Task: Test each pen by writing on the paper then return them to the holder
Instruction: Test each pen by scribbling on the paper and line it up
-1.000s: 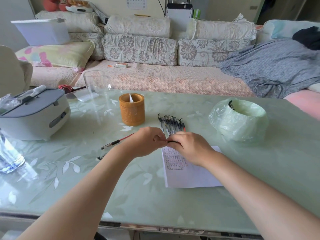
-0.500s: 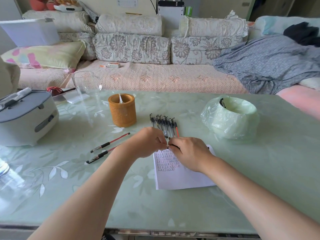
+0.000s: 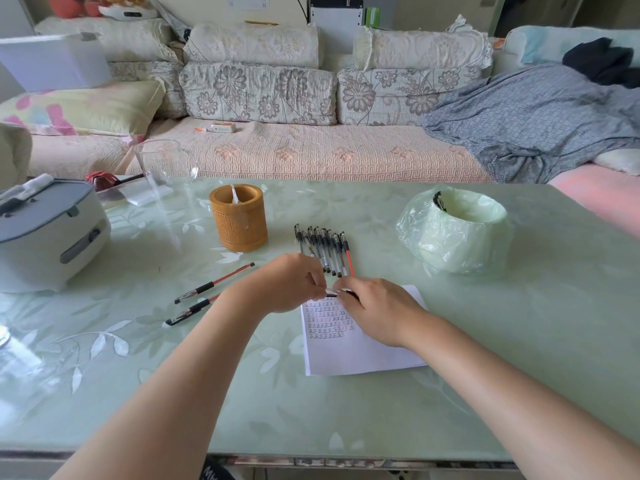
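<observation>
The paper (image 3: 360, 355) lies on the table (image 3: 346, 420), just nearer than its middle. Over the paper's far edge the left hand (image 3: 291, 282) and right hand (image 3: 377, 306) meet, pinching a pen (image 3: 334, 292). Behind them lies a row of pens (image 3: 323, 247), with the holder (image 3: 238, 223) to its left. 2 loose pens (image 3: 214, 282) lie left of the paper. A tub (image 3: 453, 233) sits toward the right edge and an appliance (image 3: 45, 233) at the left edge.

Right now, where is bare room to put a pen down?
Bare: the table right of the paper, below the lined bin; also the near-left corner. Crowded: around the holder, pen row, loose pens, left hand, right hand.
</observation>
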Demonstrator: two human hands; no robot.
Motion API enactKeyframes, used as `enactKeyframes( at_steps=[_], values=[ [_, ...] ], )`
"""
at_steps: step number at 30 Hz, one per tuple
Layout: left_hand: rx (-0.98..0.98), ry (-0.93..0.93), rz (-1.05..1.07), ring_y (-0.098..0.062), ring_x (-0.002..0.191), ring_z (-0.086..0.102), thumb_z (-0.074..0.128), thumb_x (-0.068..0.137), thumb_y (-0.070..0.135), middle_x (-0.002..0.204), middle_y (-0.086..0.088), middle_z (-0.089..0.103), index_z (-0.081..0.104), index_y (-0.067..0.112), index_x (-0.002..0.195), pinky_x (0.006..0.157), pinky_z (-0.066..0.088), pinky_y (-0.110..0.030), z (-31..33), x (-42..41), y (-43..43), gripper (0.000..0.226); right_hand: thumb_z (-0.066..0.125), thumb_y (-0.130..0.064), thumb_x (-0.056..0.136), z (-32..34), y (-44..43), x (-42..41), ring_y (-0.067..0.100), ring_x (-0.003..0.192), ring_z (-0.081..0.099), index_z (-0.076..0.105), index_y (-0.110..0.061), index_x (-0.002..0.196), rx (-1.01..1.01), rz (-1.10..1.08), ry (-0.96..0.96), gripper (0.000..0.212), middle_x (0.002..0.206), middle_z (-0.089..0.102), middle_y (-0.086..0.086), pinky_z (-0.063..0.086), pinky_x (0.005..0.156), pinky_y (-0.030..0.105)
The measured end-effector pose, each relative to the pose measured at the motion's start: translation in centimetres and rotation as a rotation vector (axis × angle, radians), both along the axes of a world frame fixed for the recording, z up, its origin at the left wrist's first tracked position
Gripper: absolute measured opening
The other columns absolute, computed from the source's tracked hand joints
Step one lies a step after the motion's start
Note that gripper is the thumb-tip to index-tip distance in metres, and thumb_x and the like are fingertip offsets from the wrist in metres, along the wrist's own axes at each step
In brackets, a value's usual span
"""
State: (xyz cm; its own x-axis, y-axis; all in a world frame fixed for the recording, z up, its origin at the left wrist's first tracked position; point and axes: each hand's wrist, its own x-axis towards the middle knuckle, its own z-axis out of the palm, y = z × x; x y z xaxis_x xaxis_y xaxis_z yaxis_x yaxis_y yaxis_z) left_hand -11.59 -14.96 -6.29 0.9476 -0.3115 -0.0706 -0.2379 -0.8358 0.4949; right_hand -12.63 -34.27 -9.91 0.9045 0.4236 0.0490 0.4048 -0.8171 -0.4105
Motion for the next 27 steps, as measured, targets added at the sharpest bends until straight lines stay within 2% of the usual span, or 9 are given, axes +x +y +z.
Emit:
enactKeyframes(
  at_steps=[3,6,8,12,14,16,19,23,27],
  values=[
    [0.158,-0.018,0.023,-0.013,0.088,0.062,0.066,0.089,0.025,0.095,0.008,0.067,0.068,0.023,0.092,0.077,0.052,-0.028,-0.3,0.2,0.3,0.004,0.037,-0.017,0.102,-0.2,-0.5,-0.3,0.017,0.097,0.053,0.042,-0.033,0.131,0.168,0.000,0.126,0.033,0.108,0.057,0.001,0.042,0.078,0.032],
    [0.282,0.001,0.041,-0.016,0.096,0.060,0.063,0.089,0.025,0.104,0.007,0.064,0.065,0.024,0.094,0.077,0.048,-0.027,-0.7,0.2,0.6,0.005,0.042,-0.007,0.099,-0.8,-0.7,-0.2,0.004,0.075,0.055,0.056,-0.028,0.109,0.337,-0.032,0.162,0.027,0.091,0.059,-0.004,0.043,0.064,0.024],
    [0.307,0.016,0.038,-0.016,0.097,0.060,0.063,0.089,0.023,0.106,0.006,0.064,0.066,0.023,0.097,0.079,0.049,-0.027,-0.9,0.2,0.5,0.009,0.040,-0.003,0.097,-1.2,-0.6,-0.1,0.010,0.056,0.054,0.067,-0.024,0.098,0.488,-0.095,0.255,0.034,0.078,0.062,0.000,0.042,0.054,0.024],
    [0.337,0.055,0.008,-0.018,0.103,0.058,0.064,0.086,0.023,0.109,0.004,0.065,0.066,0.024,0.098,0.085,0.050,-0.031,-1.6,0.4,-0.1,0.011,0.033,0.014,0.092,-1.5,-0.5,-0.1,0.014,0.071,0.060,0.068,-0.017,0.117,0.776,-0.128,0.438,0.053,0.093,0.068,0.003,0.052,0.063,0.026],
    [0.362,0.074,0.000,-0.020,0.107,0.056,0.063,0.086,0.026,0.112,0.001,0.063,0.067,0.024,0.102,0.090,0.050,-0.033,-1.9,0.5,-0.1,0.017,0.043,0.013,0.092,-1.7,-0.6,-0.1,0.012,0.076,0.060,0.065,-0.021,0.122,0.787,-0.098,0.424,0.049,0.093,0.067,0.002,0.052,0.069,0.023],
    [0.377,0.065,-0.016,-0.021,0.114,0.049,0.064,0.085,0.030,0.116,-0.001,0.060,0.066,0.026,0.107,0.095,0.047,-0.037,-2.1,0.7,-0.1,0.022,0.058,-0.001,0.094,-2.0,-0.7,-0.2,0.014,0.070,0.057,0.066,-0.022,0.114,0.783,-0.083,0.388,0.031,0.084,0.062,0.004,0.047,0.063,0.020],
    [0.350,0.059,-0.049,-0.018,0.115,0.042,0.069,0.082,0.037,0.110,0.002,0.055,0.063,0.029,0.109,0.098,0.044,-0.040,-2.3,0.9,-0.1,0.029,0.051,-0.014,0.101,-2.1,-0.7,-0.6,0.016,0.054,0.054,0.068,-0.011,0.106,0.844,-0.096,0.401,0.018,0.074,0.060,0.010,0.036,0.046,0.018],
    [0.258,0.093,-0.061,-0.016,0.103,0.053,0.074,0.077,0.048,0.104,0.008,0.058,0.062,0.029,0.106,0.089,0.048,-0.037,-3.0,1.0,-0.6,0.037,0.044,-0.004,0.099,-2.1,-0.8,-1.1,0.022,0.047,0.055,0.069,-0.008,0.102,0.853,-0.128,0.480,0.026,0.073,0.067,0.013,0.032,0.039,0.017],
    [0.244,0.087,-0.046,-0.017,0.097,0.054,0.076,0.073,0.054,0.107,0.004,0.059,0.061,0.026,0.105,0.087,0.050,-0.037,-3.4,1.1,-1.0,0.045,0.051,0.010,0.086,-2.2,-0.9,-1.3,0.024,0.052,0.057,0.060,-0.008,0.083,0.813,-0.129,0.460,0.020,0.069,0.065,0.015,0.039,0.042,0.019]
  ],
)
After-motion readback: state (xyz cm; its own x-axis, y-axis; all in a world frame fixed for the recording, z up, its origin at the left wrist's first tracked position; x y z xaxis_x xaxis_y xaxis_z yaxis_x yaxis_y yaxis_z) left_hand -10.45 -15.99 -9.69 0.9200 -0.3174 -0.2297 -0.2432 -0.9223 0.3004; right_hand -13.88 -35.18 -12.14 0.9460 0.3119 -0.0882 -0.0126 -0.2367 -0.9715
